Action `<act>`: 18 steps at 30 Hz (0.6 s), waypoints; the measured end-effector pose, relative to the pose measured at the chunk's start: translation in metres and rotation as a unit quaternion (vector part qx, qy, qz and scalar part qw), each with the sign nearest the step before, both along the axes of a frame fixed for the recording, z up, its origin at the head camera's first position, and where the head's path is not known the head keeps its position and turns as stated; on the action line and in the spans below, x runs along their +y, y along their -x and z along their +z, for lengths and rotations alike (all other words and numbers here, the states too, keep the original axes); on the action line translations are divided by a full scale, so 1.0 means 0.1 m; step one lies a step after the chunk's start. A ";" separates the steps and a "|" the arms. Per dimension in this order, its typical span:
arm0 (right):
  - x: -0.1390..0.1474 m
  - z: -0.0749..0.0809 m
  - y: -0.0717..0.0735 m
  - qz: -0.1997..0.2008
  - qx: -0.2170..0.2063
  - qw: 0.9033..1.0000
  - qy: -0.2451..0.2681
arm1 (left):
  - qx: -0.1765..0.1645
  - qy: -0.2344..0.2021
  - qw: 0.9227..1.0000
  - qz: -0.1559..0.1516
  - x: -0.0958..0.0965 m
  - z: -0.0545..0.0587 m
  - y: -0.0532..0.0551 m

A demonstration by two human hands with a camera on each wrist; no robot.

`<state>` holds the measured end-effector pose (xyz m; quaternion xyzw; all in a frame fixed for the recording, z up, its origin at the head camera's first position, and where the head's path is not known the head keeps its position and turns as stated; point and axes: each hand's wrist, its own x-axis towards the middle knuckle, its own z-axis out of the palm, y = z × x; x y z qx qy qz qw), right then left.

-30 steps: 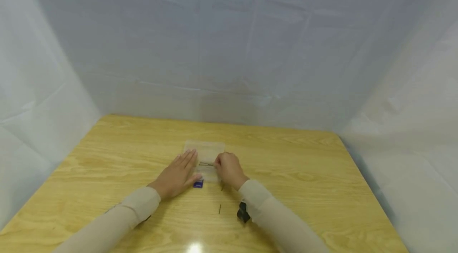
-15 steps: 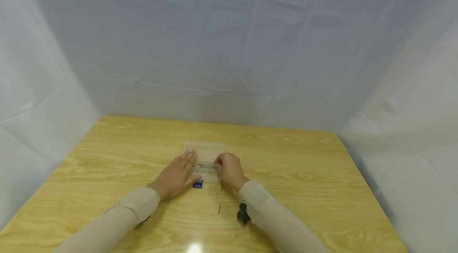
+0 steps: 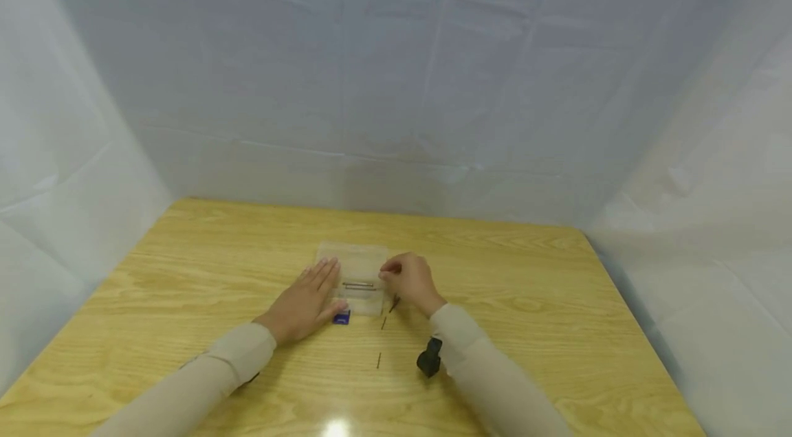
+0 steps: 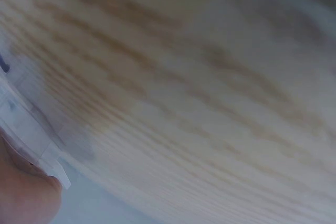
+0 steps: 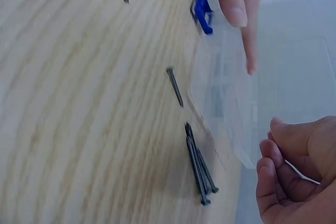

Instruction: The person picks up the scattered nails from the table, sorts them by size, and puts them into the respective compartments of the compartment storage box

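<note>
A clear plastic box (image 3: 371, 305) with a blue latch (image 5: 203, 14) lies with its lid (image 3: 354, 253) laid back. Two nails (image 3: 359, 287) rest side by side in it, seen in the head view. My left hand (image 3: 303, 299) lies over the box's left side, fingers straight; the left wrist view catches only its edge by the box wall (image 4: 23, 124). At the box's right end hovers my right hand (image 3: 411, 280), fingers loosely bent and thumb close to the fingertips, with nothing visible between them. Beneath it lies a small bunch of nails (image 5: 198, 166).
One loose nail (image 5: 175, 86) lies between the bunch and the box's near side. Another nail (image 3: 379, 361) is closer to the person on the wooden table (image 3: 526, 327). Pale sheets (image 3: 396, 80) hang behind and at both sides. A dark device (image 3: 430, 358) sits at the right wrist.
My right hand has let go of the nails in the box and drawn back to the right, uncovering the bunch on the table. The left hand has stayed still.
</note>
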<state>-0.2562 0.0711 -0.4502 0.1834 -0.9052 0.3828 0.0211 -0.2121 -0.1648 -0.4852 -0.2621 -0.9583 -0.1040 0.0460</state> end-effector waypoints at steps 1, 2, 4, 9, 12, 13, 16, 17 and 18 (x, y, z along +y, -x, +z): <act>0.03 0.01 0.01 -0.001 -0.002 1.000 0.005 | -0.002 0.002 1.000 0.001 0.00 0.00 0.00; 0.06 0.01 0.02 -0.003 -0.005 1.000 0.007 | -0.003 0.002 1.000 0.001 0.00 0.01 0.00; 0.11 0.01 0.04 -0.009 -0.010 1.000 0.010 | -0.004 0.000 1.000 0.000 0.00 0.01 0.00; 0.24 -0.01 0.07 -0.027 -0.025 0.999 0.016 | -0.004 0.006 1.000 0.001 -0.01 -0.01 0.01; 0.31 -0.03 0.10 -0.033 -0.029 0.999 0.018 | -0.005 0.007 1.000 0.002 -0.01 -0.03 0.02; 0.33 -0.05 0.11 -0.034 -0.029 0.999 0.018 | -0.005 0.006 1.000 0.002 -0.01 -0.03 0.02; 0.39 -0.09 0.13 -0.035 -0.032 0.999 0.021 | -0.005 0.004 1.000 0.002 -0.02 -0.04 0.02; 0.41 -0.10 0.13 -0.034 -0.034 0.999 0.022 | -0.005 0.003 1.000 0.001 -0.02 -0.04 0.02; 0.42 -0.11 0.12 -0.033 -0.038 0.998 0.023 | -0.005 0.004 1.000 0.001 -0.02 -0.04 0.02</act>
